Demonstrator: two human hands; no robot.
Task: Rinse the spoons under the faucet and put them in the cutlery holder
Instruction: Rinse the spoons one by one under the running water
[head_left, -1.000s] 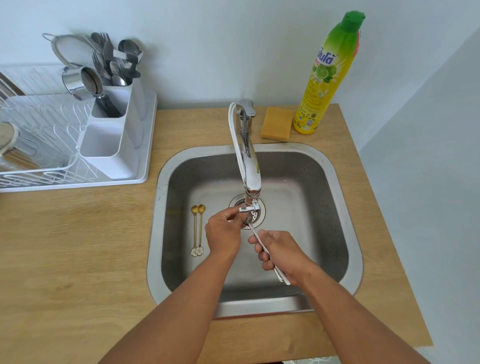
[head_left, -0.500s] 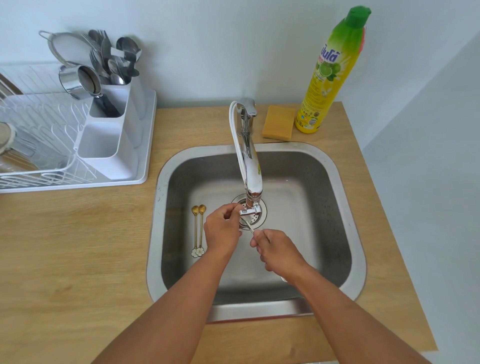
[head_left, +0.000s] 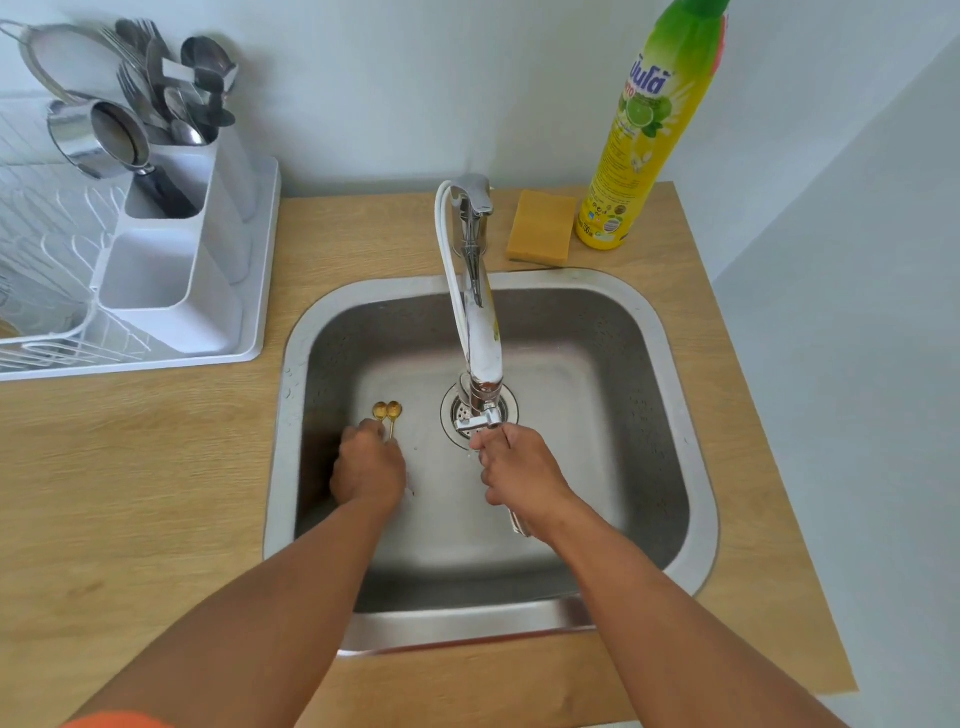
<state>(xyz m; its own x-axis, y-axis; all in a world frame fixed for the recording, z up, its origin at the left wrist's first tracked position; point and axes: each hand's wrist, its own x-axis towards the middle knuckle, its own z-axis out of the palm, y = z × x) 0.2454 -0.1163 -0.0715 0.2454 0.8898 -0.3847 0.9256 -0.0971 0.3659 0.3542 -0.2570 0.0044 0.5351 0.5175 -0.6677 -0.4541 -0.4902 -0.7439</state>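
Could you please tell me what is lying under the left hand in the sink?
Two gold spoons: their bowls show beyond the left hand, which covers the handles, so its grip cannot be judged.

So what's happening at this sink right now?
A person is washing spoons. The right hand grips a silver spoon just under the faucet outlet; only the handle end shows below the wrist. The left hand reaches down onto the two gold spoons lying on the floor of the sink, covering their handles. Whether it has gripped them is not visible. The cutlery holder on the left already holds other utensils.
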